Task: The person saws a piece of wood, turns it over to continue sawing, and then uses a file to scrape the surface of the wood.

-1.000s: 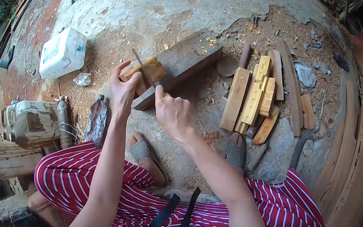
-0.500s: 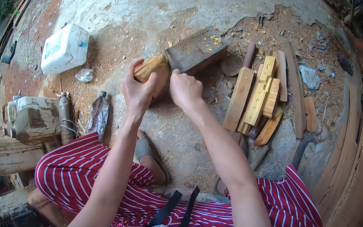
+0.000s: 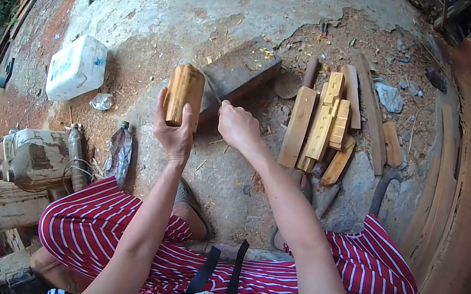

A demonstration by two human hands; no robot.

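Note:
My left hand point(image 3: 174, 130) grips a yellowish-brown wooden block point(image 3: 185, 91) near its lower end and keeps it upright, thumb on the right side and fingers on the left. My right hand point(image 3: 239, 125) is closed around a thin grey blade point(image 3: 212, 87), whose handle is hidden in the fist. The blade points up and left, close to the block's right side; whether it touches the wood cannot be made out. Just behind both hands lies a long, dark wooden beam point(image 3: 243, 69) with yellow shavings on top.
Right of the beam lie several cut wood pieces point(image 3: 322, 127), a round mallet-like tool point(image 3: 287, 85) and a long plank point(image 3: 370, 117). On the left stand a white plastic jug point(image 3: 77, 70), a crumpled bottle point(image 3: 119, 152) and dirty jerrycans point(image 3: 39, 153). A curved dark tool point(image 3: 382, 192) rests near my right knee.
My left hand has turned the block from a tilted position to upright and shifted slightly left. My right hand has rotated, and the thin blade now shows. The whole view has shifted a little.

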